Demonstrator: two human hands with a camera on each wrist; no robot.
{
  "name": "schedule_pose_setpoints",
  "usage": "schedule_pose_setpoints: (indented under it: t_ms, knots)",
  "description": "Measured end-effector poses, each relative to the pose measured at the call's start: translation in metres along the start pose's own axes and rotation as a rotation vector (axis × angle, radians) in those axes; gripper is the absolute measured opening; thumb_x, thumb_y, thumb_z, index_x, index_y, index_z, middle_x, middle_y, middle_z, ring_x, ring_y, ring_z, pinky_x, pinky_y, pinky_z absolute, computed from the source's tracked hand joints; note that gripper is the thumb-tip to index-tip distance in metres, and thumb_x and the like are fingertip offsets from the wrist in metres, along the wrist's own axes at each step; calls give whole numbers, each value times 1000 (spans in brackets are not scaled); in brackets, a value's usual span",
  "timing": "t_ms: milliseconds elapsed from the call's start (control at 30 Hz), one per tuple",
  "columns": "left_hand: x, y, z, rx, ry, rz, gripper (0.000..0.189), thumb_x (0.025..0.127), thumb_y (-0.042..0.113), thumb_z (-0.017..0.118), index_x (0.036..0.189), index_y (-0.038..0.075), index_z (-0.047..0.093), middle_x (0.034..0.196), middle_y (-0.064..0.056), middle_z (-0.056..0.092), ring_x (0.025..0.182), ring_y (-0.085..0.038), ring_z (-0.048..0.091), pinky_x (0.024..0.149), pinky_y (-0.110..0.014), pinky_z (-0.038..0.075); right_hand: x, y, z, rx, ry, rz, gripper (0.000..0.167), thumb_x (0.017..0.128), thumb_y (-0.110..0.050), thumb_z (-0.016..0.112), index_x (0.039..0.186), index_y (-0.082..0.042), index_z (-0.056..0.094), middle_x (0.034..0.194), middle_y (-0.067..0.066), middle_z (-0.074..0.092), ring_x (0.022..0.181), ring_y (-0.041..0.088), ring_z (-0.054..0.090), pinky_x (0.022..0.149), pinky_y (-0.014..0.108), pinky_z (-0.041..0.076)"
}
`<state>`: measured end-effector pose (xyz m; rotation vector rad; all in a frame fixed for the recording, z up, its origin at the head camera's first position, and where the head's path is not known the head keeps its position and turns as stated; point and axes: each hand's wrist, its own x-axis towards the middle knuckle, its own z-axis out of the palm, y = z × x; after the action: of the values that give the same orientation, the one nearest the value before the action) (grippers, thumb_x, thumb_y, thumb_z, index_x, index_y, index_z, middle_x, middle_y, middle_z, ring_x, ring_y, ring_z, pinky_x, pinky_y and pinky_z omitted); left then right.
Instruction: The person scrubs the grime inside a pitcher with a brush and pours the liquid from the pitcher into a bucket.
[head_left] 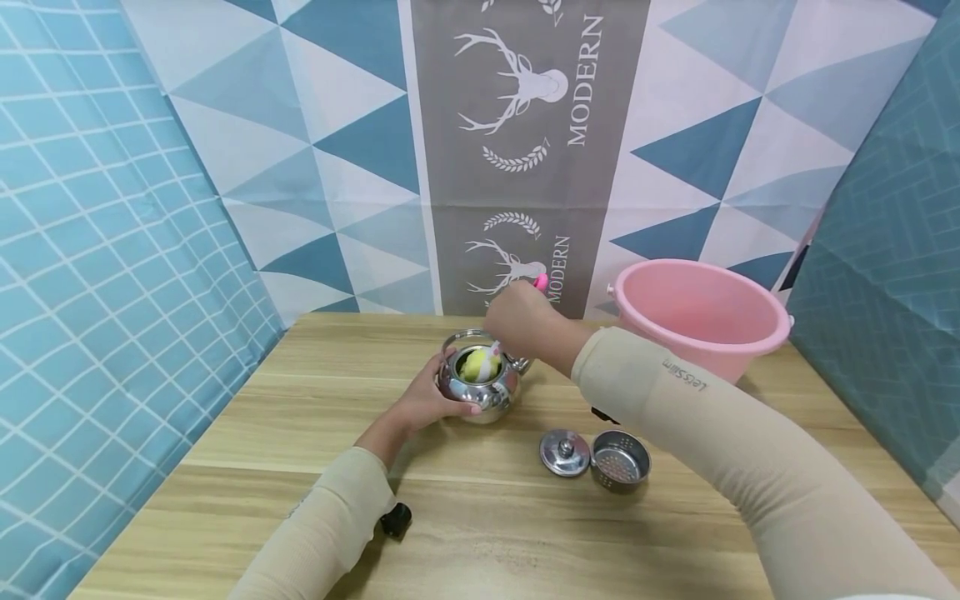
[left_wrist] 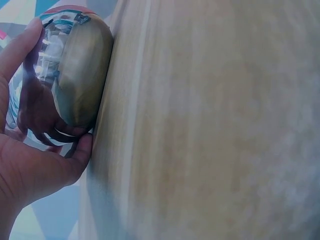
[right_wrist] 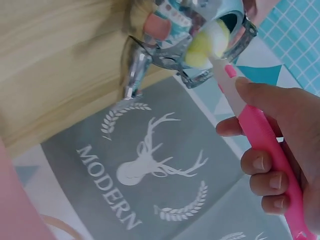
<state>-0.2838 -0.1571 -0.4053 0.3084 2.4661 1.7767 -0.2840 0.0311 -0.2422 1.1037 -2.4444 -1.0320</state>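
A shiny steel teapot (head_left: 495, 406) with a raised hoop handle and a spout stands on the wooden table, its mouth uncovered. My left hand (head_left: 426, 402) grips its round body from the left side, the thumb in front; the left wrist view shows fingers spread over the polished wall (left_wrist: 82, 65). Above the pot, my right hand (head_left: 522, 321) holds a sponge brush by its pink and white handle (right_wrist: 267, 145). The brush's yellow and white sponge head (head_left: 480, 365) sits in the teapot's mouth, its lower part hidden inside.
Right of the teapot lie its steel lid (head_left: 565, 452) and a perforated strainer basket (head_left: 621, 460), side by side. A pink bucket (head_left: 705, 304) stands at the back right, partly behind my right forearm. Patterned cloth (head_left: 330, 125) hangs behind the table.
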Motion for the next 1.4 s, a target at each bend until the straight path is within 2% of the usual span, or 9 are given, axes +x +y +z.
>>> schedule_pose_setpoints:
  t_ms: [133,333,433,600,867,1000,1100,1233,1400]
  knots:
    - [0,-1,1,-1,6,8,113,62,12,93,153,8,26,151,-14,35,141,-32,27,116,-50,15,4,-5,-11,-104,10,-35,5,83,-26,69,83,-23,73,74,-7,66,61,9,52,55,25,45]
    - [1,-3,1,-2,6,20,111,62,12,93,152,10,28,148,-9,40,137,-28,32,116,-49,18,10,-11,-29,-214,-25,-89,15,84,-32,67,92,-22,75,83,-6,69,61,10,51,61,29,52]
    - [1,-3,1,4,3,25,111,63,13,93,152,12,28,147,-9,40,137,-27,33,116,-48,19,13,-10,-32,-191,-68,-102,19,84,-36,66,93,-22,74,82,-6,68,60,10,47,62,28,52]
    - [1,-3,0,-12,1,11,112,62,13,93,153,11,28,148,-11,39,137,-30,34,116,-49,19,19,-4,-31,-77,-116,-101,28,80,-46,71,95,-23,72,85,-6,68,67,10,52,66,30,52]
    - [2,-1,0,-41,-12,4,112,60,11,93,152,15,29,149,-10,38,136,-28,35,116,-46,19,27,-6,-36,-17,-49,-104,36,78,-55,74,92,-22,71,84,-7,68,71,11,54,73,33,52]
    - [2,-1,0,-59,-24,18,111,61,8,92,152,14,29,149,-10,38,136,-27,35,116,-44,19,32,-8,-36,-17,-62,-81,35,78,-56,73,89,-22,71,80,-7,65,69,10,51,72,31,52]
    - [2,0,0,-49,-26,26,111,61,9,92,152,14,28,149,-9,38,136,-27,35,116,-44,18,35,-8,-34,-25,-84,-52,32,80,-53,73,86,-22,70,77,-7,63,67,9,50,69,30,51]
    - [1,0,0,-33,-29,37,112,61,10,92,152,12,28,148,-9,39,136,-27,35,116,-45,19,38,-8,-31,-66,-90,-34,15,86,-36,65,84,-21,68,74,-7,60,62,9,47,59,27,47]
    - [0,1,-1,-24,-26,42,112,62,10,92,153,10,27,147,-9,40,135,-28,36,115,-46,21,38,-5,-30,-103,-94,-30,9,83,-26,62,85,-20,68,74,-6,59,60,9,45,54,26,41]
